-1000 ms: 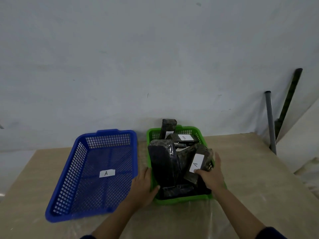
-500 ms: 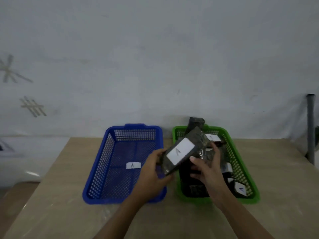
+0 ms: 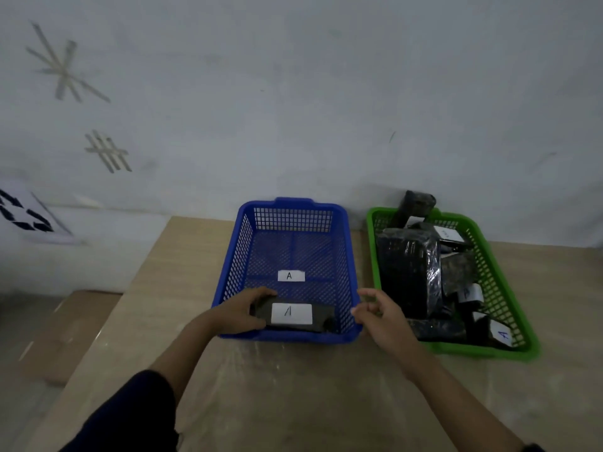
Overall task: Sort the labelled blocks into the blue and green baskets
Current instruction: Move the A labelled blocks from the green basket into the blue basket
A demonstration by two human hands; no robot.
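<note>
Left hand (image 3: 239,311) grips dark wrapped block with white "A" label (image 3: 293,316), laid label-up in near end of blue mesh plastic basket (image 3: 293,220), matching basket's own "A" tag; right hand (image 3: 380,316) beside basket, fingers loose, holding nothing.

Two baskets, two hands, one tabletop (image 3: 293,386).
One blue basket (image 3: 346,256) holds one block (image 3: 321,316); one green basket (image 3: 499,288) holds several, count unclear.

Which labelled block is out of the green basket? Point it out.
The block lying flat in the blue basket, held by the left hand. All other blocks remain piled in the green basket.
</note>
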